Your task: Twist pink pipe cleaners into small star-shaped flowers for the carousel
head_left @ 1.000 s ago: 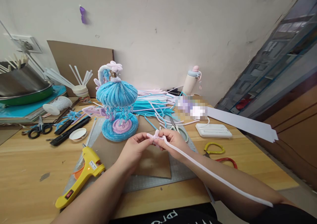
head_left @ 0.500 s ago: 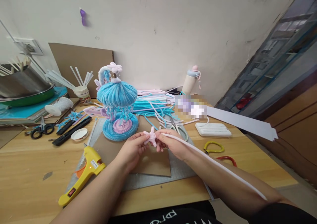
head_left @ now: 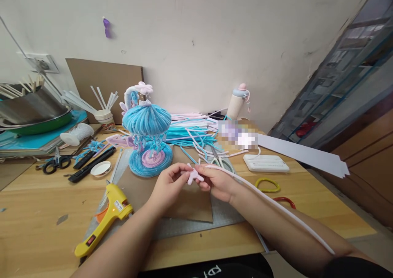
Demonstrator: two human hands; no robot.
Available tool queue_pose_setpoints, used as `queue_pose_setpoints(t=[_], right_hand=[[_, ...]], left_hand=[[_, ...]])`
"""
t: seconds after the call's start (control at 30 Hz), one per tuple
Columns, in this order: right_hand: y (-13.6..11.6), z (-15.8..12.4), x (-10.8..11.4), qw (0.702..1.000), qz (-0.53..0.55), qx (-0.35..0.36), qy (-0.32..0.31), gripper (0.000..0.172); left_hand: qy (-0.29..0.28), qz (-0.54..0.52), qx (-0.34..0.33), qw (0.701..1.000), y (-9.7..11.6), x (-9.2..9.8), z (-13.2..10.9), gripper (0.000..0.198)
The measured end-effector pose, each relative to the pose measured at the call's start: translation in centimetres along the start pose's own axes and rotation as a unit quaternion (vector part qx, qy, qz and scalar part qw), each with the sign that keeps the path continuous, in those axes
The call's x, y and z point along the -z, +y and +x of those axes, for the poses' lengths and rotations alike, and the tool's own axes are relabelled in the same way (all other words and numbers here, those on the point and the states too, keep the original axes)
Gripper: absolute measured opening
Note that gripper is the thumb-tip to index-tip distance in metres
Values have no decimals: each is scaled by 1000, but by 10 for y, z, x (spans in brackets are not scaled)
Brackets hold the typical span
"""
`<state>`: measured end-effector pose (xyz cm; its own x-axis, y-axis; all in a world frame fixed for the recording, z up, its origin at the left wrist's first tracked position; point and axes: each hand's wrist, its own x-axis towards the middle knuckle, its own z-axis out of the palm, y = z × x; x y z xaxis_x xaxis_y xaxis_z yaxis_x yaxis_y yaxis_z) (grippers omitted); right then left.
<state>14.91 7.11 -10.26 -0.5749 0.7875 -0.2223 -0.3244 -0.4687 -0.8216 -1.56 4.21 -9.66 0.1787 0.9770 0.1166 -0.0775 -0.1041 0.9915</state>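
Observation:
Between my hands is a small pale pink pipe-cleaner shape (head_left: 194, 175) with several stubby lobes. My left hand (head_left: 168, 184) pinches its left side between thumb and fingers. On the other side, the thumb and fingers of my right hand (head_left: 220, 183) grip it too. A long tail of pale pink pipe cleaner (head_left: 270, 198) runs from there back over my right forearm. Behind my left hand stands a blue fuzzy jellyfish-like figure (head_left: 146, 120) on a round blue and pink coiled base (head_left: 135, 163).
A yellow glue gun (head_left: 113, 212) lies left of a brown board (head_left: 187, 208). Black-handled scissors (head_left: 57, 163), a thread spool (head_left: 76, 134) and a paper cup (head_left: 104, 120) sit further left. Blue, white and pink pipe cleaners (head_left: 193, 136), pale-handled scissors (head_left: 222, 163) and a bottle (head_left: 238, 102) are behind.
The pink shape has turned in my fingers, its lobes now pointing more downward. My left fingers have shifted their hold on it. The whole view has tilted slightly.

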Motion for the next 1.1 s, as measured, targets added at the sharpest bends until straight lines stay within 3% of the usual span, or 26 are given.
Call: queue_pose_setpoints(t=[0.17,0.3,0.37,0.47,0.6,0.77,0.83,0.9,0.97,1.0,1.03,1.07,1.1], right_hand=[[-3,-1,-1,993,79,-87,-11,23],[-4,-4,-2,998,-46,-37,18,44],[-6,-4,1,992,-109,-45,42,51],[-9,-1,9,981,-124,-147,18,53],[-10,6,17,949,-27,-305,-74,57],[-20,1,9,923,-21,-372,-94,72],[-31,-16,5,925,-46,-367,-87,72],[-45,-43,8,946,-54,-307,-89,62],[-55,-77,21,937,-88,-314,-123,53],[-56,-96,31,913,-114,-359,-157,52],[-53,-115,43,860,-144,-442,-209,49],[-46,-135,55,826,-176,-492,-212,42],[-34,-154,67,816,-207,-513,-170,33]], left_hand=[[6,172,-123,977,0,2,-1,16],[61,209,-169,961,5,2,-2,6],[81,143,-118,979,6,4,-2,8],[75,15,-1,997,2,9,2,18],[64,-122,72,988,-5,13,8,30],[78,-229,121,963,-5,11,9,22],[95,-265,136,950,-3,11,8,16],[121,-290,154,937,-1,10,8,10],[146,-298,177,927,2,10,7,3],[152,-300,188,923,3,9,7,3],[151,-301,199,920,4,8,6,5],[145,-303,210,918,5,7,5,7],[134,-305,221,917,6,5,4,8]])
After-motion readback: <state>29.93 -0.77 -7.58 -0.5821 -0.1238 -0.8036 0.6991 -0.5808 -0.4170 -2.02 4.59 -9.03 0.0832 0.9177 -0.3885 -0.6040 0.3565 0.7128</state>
